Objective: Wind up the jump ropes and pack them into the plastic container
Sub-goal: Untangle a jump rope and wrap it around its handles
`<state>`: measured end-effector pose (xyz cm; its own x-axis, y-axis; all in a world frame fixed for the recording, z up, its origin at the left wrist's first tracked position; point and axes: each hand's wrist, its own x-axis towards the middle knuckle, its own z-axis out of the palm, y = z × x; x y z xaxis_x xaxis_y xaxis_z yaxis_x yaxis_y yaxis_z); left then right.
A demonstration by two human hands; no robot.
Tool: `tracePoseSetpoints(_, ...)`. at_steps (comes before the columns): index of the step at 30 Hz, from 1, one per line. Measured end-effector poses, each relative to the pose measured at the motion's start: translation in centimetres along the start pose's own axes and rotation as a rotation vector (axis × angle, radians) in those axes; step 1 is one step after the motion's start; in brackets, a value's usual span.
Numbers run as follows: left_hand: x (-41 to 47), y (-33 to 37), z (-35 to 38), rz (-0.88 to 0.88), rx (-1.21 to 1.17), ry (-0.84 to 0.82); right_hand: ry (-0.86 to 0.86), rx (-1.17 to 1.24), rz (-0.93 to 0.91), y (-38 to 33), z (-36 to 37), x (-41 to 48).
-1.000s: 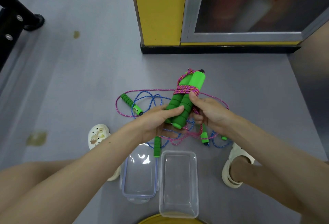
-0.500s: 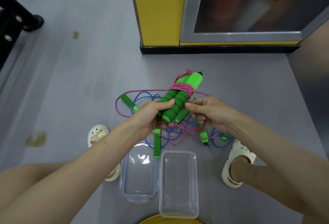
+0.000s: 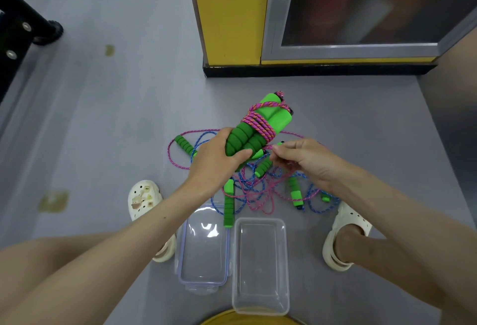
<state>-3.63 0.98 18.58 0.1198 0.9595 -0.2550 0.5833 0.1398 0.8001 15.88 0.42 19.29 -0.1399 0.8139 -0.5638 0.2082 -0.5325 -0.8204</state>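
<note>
Right hand (image 3: 307,162) moved off bundle (image 3: 277,118), pinching rope (image 3: 259,122), left hand (image 3: 214,162) gripping it

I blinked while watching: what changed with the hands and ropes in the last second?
The right hand let go of the green handles and now pinches the pink cord beside them. The left hand keeps gripping the handles. Loose ropes, container and lid stayed put.
</note>
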Motion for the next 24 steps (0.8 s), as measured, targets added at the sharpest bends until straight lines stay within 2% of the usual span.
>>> tracePoseSetpoints(5, -0.8, 0.4, 0.7, 0.077, 0.289, 0.098, -0.113, 0.011, 0.030, -0.2, 0.2, -0.2)
tracePoseSetpoints(13, -1.4, 0.1, 1.7, 0.289, 0.584, 0.223, -0.137, 0.059, 0.101, -1.0, 0.6, -0.7)
tracePoseSetpoints(20, -1.5, -0.8, 2.4, 0.527, 0.679, 0.314, -0.118, 0.154, 0.095, -0.7, 0.7, -0.3)
tracePoseSetpoints(24, -2.0, -0.6, 2.9, 0.647, 0.657, 0.276, -0.068, 0.210, 0.082, -0.7, 0.5, 0.0)
